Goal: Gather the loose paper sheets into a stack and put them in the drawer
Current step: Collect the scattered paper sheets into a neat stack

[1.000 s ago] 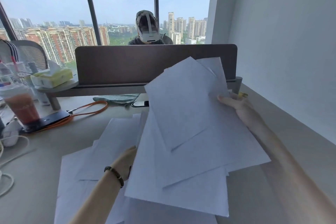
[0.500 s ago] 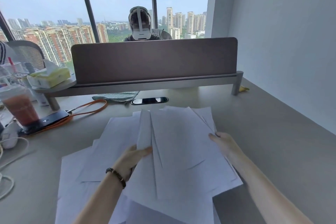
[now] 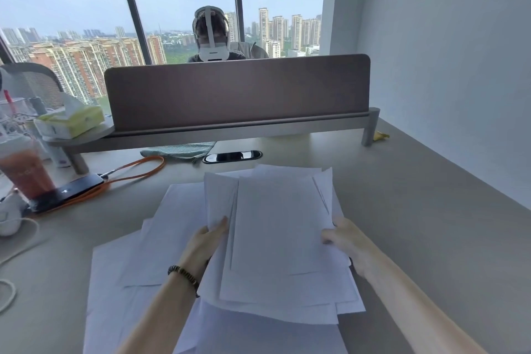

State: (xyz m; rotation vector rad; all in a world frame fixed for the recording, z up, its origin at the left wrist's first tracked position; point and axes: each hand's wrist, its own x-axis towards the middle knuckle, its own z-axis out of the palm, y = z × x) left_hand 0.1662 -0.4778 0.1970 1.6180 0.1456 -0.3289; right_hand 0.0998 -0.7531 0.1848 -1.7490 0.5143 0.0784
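A rough bundle of white paper sheets (image 3: 275, 227) lies low over the desk, its edges uneven. My left hand (image 3: 205, 241) grips the bundle's left edge, thumb on top. My right hand (image 3: 342, 237) holds the right edge, fingers curled under the sheets. More loose white sheets (image 3: 161, 241) lie spread on the desk to the left and beneath the bundle. No drawer is in view.
A brown divider panel (image 3: 235, 92) stands across the desk, a person wearing a headset behind it. At left are an iced drink cup (image 3: 24, 172), a black phone (image 3: 69, 191) with an orange cable, a tissue box (image 3: 70, 121) and white cords. A white wall runs along the right.
The bundle came down from raised in front of the divider to lying low over the desk. Both hands moved toward me and closer together on its side edges.
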